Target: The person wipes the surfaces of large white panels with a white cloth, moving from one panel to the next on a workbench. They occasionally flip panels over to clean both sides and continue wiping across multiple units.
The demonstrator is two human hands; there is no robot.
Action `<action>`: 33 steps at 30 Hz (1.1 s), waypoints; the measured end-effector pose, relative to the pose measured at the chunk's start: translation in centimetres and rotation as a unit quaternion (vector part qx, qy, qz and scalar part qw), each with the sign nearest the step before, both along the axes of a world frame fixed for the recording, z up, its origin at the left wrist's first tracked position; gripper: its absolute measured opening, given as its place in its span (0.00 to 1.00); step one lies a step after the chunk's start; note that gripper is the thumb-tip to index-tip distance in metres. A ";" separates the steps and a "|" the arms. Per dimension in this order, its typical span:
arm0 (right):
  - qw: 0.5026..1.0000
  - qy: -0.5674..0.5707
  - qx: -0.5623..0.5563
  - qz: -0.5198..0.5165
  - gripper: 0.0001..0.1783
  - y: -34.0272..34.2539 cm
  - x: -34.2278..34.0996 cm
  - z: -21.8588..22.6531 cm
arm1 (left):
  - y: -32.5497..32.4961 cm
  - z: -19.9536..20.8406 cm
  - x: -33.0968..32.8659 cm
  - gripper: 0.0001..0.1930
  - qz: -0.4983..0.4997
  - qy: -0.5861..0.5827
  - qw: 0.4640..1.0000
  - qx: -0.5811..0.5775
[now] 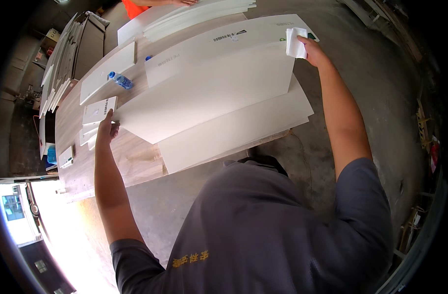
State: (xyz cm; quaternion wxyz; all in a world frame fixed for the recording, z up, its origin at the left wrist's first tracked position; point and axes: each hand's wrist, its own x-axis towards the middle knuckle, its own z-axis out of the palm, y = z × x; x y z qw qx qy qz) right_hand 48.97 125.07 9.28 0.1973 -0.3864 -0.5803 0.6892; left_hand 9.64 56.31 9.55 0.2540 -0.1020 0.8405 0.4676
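Observation:
A large white panel (209, 93) lies slanted across the table in front of me. At its left corner my left hand (108, 130) is closed, thumb on top and fingers curled beneath the edge. My right hand (311, 50) grips a folded white cloth (296, 43) at the right end of a white panel with printed marks (185, 56), which lies just beyond. More white panels (234, 132) are stacked under the near edge. Beside my left hand sits a pile of small white boards (97, 111), the top one printed.
A blue-labelled plastic bottle (121, 80) lies on the wood-grain table (140, 154), near another white board (106, 73). Across the table, another person's hand (185, 2) rests on stacked panels (199, 17). Long boards (62, 68) lean at the far left.

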 end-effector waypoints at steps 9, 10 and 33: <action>0.999 0.046 0.008 -0.016 0.27 1.3 2.0 -2.2 | -0.1 0.4 2.4 0.35 -0.002 -0.006 1.000 0.017; 0.998 0.064 0.000 -0.005 0.27 0.9 1.6 -2.3 | -0.7 0.7 2.2 0.35 0.008 -0.008 1.000 0.018; 0.993 -0.116 -0.032 0.004 0.26 0.2 5.6 -24.1 | 0.6 -21.1 12.7 0.46 0.102 0.098 0.985 -0.103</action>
